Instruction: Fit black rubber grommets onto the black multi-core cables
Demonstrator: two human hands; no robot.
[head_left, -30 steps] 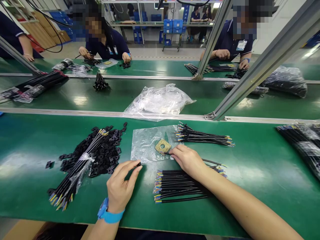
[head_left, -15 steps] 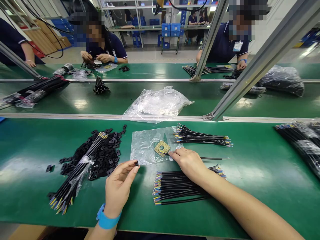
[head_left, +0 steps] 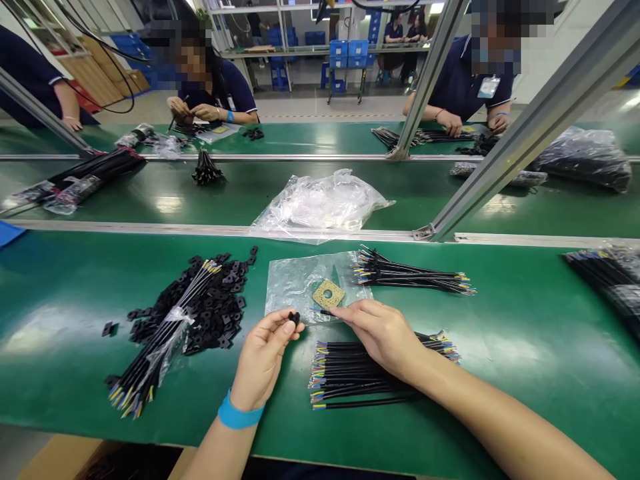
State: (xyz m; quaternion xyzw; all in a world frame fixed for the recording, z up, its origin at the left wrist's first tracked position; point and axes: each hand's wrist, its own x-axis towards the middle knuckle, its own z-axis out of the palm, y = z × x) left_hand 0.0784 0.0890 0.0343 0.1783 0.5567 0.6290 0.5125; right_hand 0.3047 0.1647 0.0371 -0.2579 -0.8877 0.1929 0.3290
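Observation:
My left hand [head_left: 265, 353], with a blue wristband, pinches a small black clip [head_left: 295, 319]. To its right, my right hand [head_left: 383, 333] grips a black cable [head_left: 325, 312] whose stripped wires point left toward the clip; the two are apart. Behind them a yellowish square pad with a round hole [head_left: 329, 294] lies on a clear plastic bag [head_left: 285, 287]. Loose cables [head_left: 360, 373] lie in a row under my right forearm. Another cable pile [head_left: 410, 275] is behind my right hand. A tied cable bundle [head_left: 165, 333] rests on a heap of black clips [head_left: 217, 313] at the left.
A metal rail [head_left: 200, 231] runs behind the green table [head_left: 520, 333], with slanted posts rising from it. Crumpled clear plastic [head_left: 323, 203] lies beyond. Wrapped cables [head_left: 607, 287] lie far right. Several people sit or stand across the tables.
My left hand has moved right with the clip, nearer the cable end. My right hand has drawn the cable slightly toward me, off the yellowish pad. The view has shifted slightly.

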